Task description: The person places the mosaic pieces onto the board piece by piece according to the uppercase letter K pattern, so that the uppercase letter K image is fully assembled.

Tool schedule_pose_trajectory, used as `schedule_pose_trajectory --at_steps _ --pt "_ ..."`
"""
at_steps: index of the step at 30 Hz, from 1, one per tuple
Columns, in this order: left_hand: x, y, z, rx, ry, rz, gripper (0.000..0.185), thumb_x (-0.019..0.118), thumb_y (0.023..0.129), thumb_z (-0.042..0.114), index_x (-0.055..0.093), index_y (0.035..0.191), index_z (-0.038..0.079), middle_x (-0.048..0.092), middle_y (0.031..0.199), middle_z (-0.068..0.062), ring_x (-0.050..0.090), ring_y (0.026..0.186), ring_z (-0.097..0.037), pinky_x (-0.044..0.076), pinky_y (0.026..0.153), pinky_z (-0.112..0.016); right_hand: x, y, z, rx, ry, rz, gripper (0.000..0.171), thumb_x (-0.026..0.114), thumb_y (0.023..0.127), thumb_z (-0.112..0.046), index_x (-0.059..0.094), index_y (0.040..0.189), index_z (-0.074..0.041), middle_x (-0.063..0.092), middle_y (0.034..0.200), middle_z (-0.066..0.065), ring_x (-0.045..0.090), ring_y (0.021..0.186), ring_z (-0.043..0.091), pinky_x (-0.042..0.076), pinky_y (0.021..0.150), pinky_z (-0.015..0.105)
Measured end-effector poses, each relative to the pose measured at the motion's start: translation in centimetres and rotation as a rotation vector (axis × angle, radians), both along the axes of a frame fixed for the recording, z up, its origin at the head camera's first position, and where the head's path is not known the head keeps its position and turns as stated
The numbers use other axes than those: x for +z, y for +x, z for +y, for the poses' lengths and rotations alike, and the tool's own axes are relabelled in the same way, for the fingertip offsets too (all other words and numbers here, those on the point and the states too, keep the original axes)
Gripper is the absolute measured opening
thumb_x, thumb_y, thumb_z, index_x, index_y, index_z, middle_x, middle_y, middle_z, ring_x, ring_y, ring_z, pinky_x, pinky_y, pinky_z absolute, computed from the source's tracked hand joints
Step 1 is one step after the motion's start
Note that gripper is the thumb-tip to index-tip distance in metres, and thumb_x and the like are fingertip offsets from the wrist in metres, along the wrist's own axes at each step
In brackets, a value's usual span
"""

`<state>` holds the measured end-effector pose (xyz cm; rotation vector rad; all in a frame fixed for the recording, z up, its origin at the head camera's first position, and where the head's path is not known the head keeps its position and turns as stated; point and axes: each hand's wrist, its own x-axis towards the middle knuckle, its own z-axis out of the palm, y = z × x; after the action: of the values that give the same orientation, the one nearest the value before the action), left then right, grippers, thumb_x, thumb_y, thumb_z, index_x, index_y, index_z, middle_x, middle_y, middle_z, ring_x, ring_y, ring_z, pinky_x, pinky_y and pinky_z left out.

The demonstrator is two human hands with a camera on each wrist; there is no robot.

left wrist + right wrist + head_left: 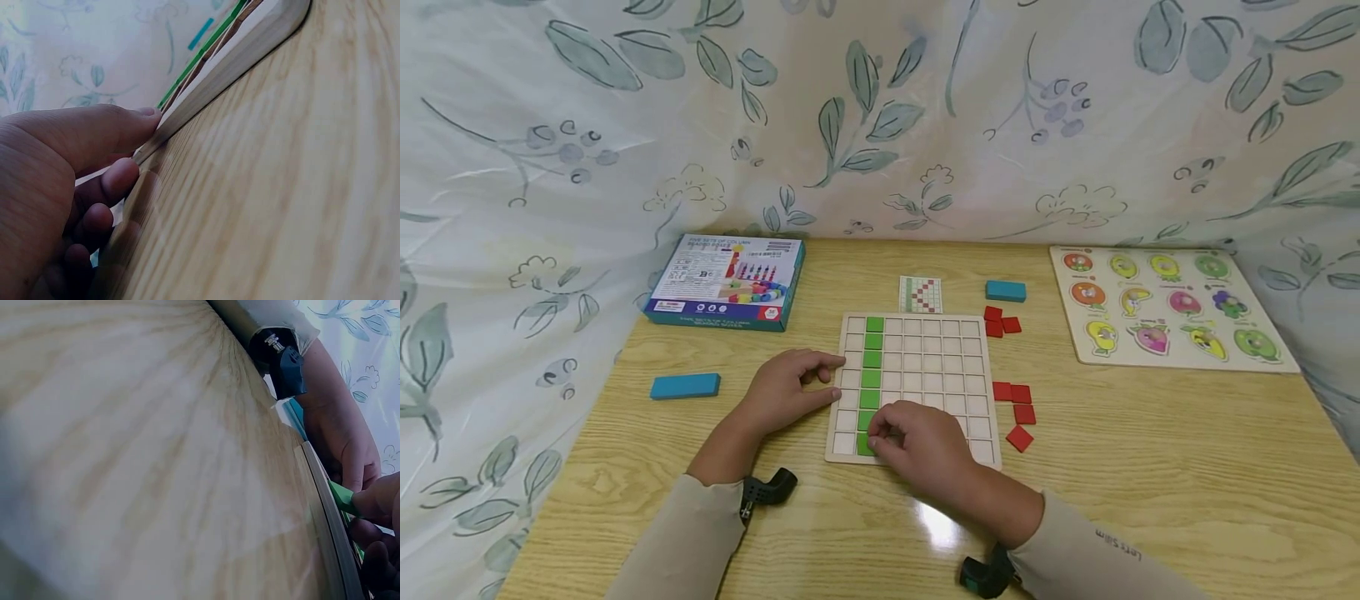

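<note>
A pale wooden grid board (925, 367) lies in the middle of the table. One column of green tiles (873, 358) fills its second row of cells from the left. My right hand (880, 437) is at the near end of that column and pinches a green tile (340, 497) at the board's front edge (325, 506). My left hand (823, 382) rests against the board's left edge (237, 62), its thumb (134, 119) pressed to the wood and the other fingers loosely curled on the table.
Loose red tiles (1015, 408) lie right of the board, with more (1000, 321) further back. A pattern card (920, 293) and a blue block (1005, 290) lie behind it, and another blue block (685, 385) on the left. A toy box (726, 281) sits back left and a fruit puzzle (1165, 304) back right.
</note>
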<state>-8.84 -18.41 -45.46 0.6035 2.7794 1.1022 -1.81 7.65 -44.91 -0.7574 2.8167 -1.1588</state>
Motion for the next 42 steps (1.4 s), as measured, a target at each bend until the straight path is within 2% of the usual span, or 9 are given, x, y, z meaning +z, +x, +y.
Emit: schedule_pose_trajectory --at_steps 10,19,42 --pt "-0.07 -0.02 0.04 0.002 0.005 -0.008 0.041 0.084 0.095 0.025 0.076 0.135 0.020 0.066 0.098 0.012 0.054 0.088 -0.017 0.045 0.082 -0.039 -0.26 0.02 0.19 0.027 0.014 0.044 0.012 0.084 0.091 -0.022 0.074 0.094 -0.028 0.063 0.090 -0.018 0.054 0.074 -0.001 0.046 0.067 0.025" --pt "0.12 0.01 0.06 0.007 0.008 -0.015 0.042 0.084 0.095 0.026 0.076 0.135 0.020 0.065 0.098 0.012 0.054 0.088 -0.016 0.044 0.082 -0.039 -0.16 -0.14 0.35 0.051 0.056 0.020 0.019 0.089 0.087 -0.030 0.075 0.098 -0.028 0.065 0.098 -0.019 0.057 0.083 -0.001 0.049 0.073 0.028" --pt "0.17 0.06 0.14 0.015 0.008 -0.020 0.040 0.084 0.095 0.025 0.076 0.133 0.020 0.064 0.097 0.012 0.053 0.087 -0.017 0.043 0.081 -0.039 0.02 -0.17 0.44 0.066 0.094 0.024 0.019 0.089 0.087 -0.032 0.079 0.102 -0.026 0.065 0.098 -0.017 0.056 0.080 0.000 0.047 0.070 0.026"
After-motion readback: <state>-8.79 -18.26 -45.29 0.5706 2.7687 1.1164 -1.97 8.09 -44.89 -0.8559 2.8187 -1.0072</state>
